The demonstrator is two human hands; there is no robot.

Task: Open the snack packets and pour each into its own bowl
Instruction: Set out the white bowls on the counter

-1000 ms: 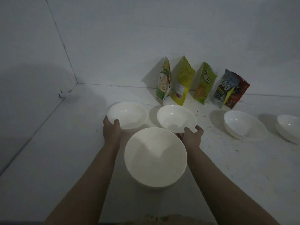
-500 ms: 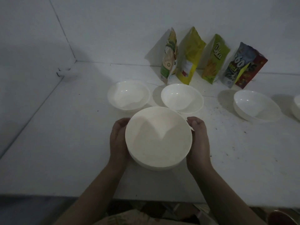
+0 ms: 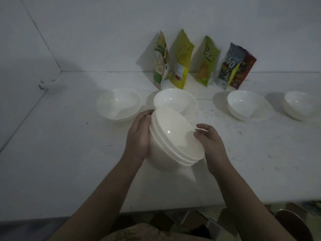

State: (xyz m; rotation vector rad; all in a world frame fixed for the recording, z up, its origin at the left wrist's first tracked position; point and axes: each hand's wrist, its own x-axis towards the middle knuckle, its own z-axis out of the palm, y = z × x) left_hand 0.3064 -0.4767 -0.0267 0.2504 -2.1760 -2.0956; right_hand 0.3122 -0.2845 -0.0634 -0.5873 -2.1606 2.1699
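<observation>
**Hands tilt a stack of white bowls above the bench**

Both hands hold a nested stack of white bowls (image 3: 171, 136) off the bench (image 3: 60, 162), tipped so the rims face up and to the right. Left hand (image 3: 139, 136) lies flat along the stack's outer wall, fingers fairly straight and reaching up to the top rim. Right hand (image 3: 211, 145) pinches the rims at the opposite side with curled fingertips.

Near the front edge, on both sides of the forearms, the bench surface lies open; the left wall (image 3: 20, 66) closes that side and the back wall (image 3: 173, 18) the far side.

Four single white bowls sit in a row beyond the hands: one at the left (image 3: 119, 106), one just behind the stack (image 3: 175, 101), one to the right (image 3: 249, 106), and one at the frame's right edge (image 3: 303, 105). Behind them, five snack packets lean upright against the back wall: green-and-white (image 3: 160, 63), yellow (image 3: 181, 61), green (image 3: 207, 63), blue-grey (image 3: 227, 66) and red (image 3: 243, 70), the last two overlapping.
</observation>
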